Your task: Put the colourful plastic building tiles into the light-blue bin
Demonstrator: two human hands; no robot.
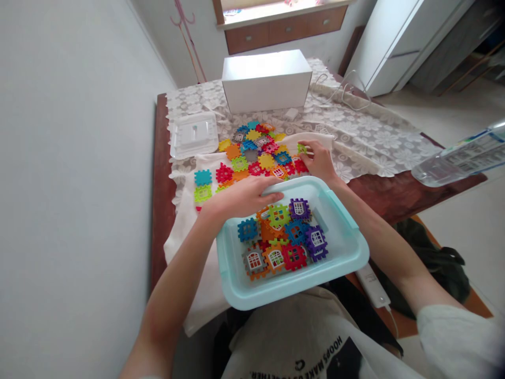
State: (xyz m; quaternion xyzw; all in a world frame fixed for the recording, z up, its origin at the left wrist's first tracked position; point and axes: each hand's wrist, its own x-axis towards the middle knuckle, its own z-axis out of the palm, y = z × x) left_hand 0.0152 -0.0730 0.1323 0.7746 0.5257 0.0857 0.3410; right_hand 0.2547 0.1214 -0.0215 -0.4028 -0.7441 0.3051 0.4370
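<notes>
A pale blue plastic bin [347, 247] rests on my lap and against the table edge, with several colourful interlocking window tiles [284, 237] inside. My left hand [240, 197] lies over the bin's far left rim, fingers curled on the edge. My right hand [319, 160] reaches past the bin to a pile of loose tiles [256, 152] on a white cloth and pinches a small green tile [302, 148] between its fingertips.
A clear plastic lid [194, 134] lies left of the pile. A white box [266, 79] stands at the table's far side, with a white cable [343, 92] beside it. A clear bottle [461, 158] juts in at right. A white wall runs close on the left.
</notes>
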